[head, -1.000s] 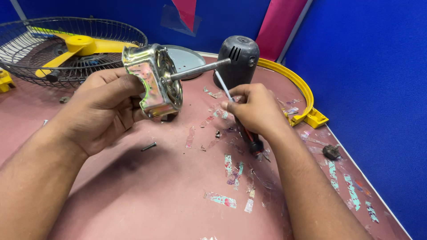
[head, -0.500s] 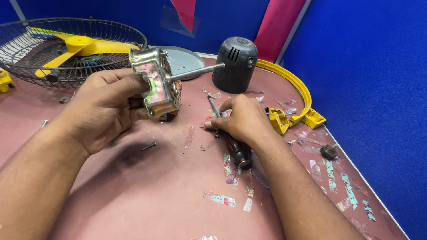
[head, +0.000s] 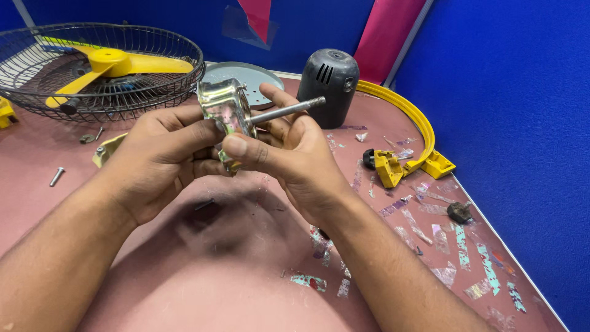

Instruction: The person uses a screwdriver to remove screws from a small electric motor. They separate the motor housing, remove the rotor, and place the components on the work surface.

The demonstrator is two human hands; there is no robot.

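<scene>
The fingers [head: 246, 147] of the right hand [head: 295, 160] were pressed against the near face of a shiny metal fan motor [head: 224, 110], the thumb flat across it, while the left hand [head: 160, 157] was curled round its far side. The motor was held between both hands above the pink table [head: 246, 289], its steel shaft [head: 286, 110] pointing right.

It looked heavy for its size, rigid and smooth enough to slip, so the blocky body seemed the safer place to grip, not the thin shaft.

Counted near to far: one motor, one loose screw [head: 56, 177] at left, two yellow clips [head: 412, 167], one dark motor cover [head: 329, 86], one grey disc [head: 258, 77], one wire guard [head: 98, 71] holding one yellow blade [head: 117, 63].
</scene>
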